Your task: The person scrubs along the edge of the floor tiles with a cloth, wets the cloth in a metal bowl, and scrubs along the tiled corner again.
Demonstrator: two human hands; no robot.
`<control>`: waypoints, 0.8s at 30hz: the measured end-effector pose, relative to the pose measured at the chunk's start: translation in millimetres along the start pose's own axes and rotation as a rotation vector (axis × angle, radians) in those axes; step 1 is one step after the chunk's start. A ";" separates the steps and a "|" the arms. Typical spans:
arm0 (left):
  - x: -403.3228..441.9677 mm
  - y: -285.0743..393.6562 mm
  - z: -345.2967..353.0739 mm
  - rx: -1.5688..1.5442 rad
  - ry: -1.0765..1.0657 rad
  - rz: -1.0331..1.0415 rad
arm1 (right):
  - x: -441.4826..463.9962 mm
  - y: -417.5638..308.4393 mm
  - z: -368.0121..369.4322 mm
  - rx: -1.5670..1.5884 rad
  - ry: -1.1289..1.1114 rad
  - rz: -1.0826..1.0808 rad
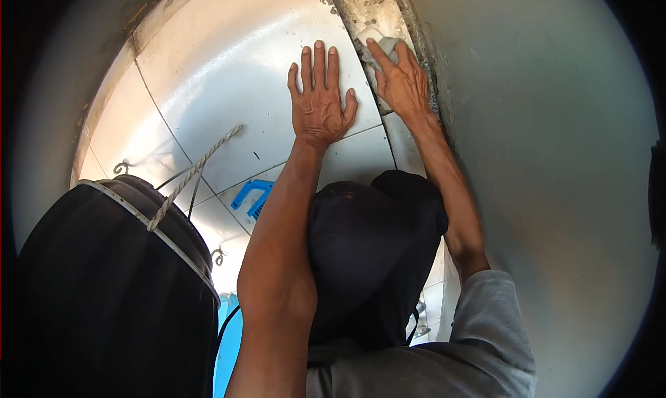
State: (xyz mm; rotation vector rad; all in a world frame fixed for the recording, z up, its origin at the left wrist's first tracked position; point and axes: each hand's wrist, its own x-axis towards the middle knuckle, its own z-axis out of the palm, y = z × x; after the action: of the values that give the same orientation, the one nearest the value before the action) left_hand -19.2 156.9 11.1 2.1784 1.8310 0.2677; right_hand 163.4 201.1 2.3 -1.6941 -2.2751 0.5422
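Observation:
My left hand [320, 110] lies flat on a large white floor tile [250, 72], its fingers spread and nothing in it. Beside the wall, my right hand [405, 86] presses a crumpled grey rag [383, 49] down, with the fingers bent over it. Under the rag runs a narrow, rough and stained strip [371, 9] between the tile's edge and the wall. Part of the rag is hidden beneath the fingers.
At the left stands a large black container [118, 280] with a pale band and a twisted rope [201, 165]. A blue-handled brush [251, 193] rests on the tiles behind my left forearm. A grey-green wall [541, 155] rises along the right. My dark-clothed knee [374, 238] is between my arms.

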 end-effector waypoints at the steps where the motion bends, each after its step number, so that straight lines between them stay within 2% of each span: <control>1: 0.1 -1.2 -0.2 0.007 -0.001 0.000 | 26.7 0.9 0.3 0.000 0.024 -0.047; 5: -2.9 -0.3 3.0 0.013 -0.002 0.006 | 46.3 1.0 -3.8 -0.058 0.033 -0.083; 11: -1.2 -2.6 2.0 -0.027 0.000 -0.007 | -80.1 -8.1 -29.2 -0.021 -0.258 0.160; 14: -0.6 -1.2 0.4 -0.005 -0.013 -0.013 | -75.2 -1.0 -19.9 -0.054 -0.186 0.129; 18: -0.4 -1.4 0.6 -0.014 0.002 -0.005 | 46.8 9.7 -2.7 -0.041 0.093 0.011; 20: 0.2 -2.8 0.8 -0.005 0.007 0.001 | 105.4 3.9 -5.9 -0.084 0.047 0.065; 22: -3.9 -0.6 3.7 -0.015 0.008 0.010 | 110.6 9.7 -4.3 -0.118 -0.020 0.123; 24: -1.3 -0.8 4.3 0.008 0.019 0.000 | 98.2 18.5 -2.1 -0.099 0.090 -0.018</control>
State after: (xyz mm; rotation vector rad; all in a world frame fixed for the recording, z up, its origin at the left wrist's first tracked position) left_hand -18.8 155.3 6.8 2.1889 1.8454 0.2820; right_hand 151.7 300.0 -5.8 -1.7048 -2.2854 0.3477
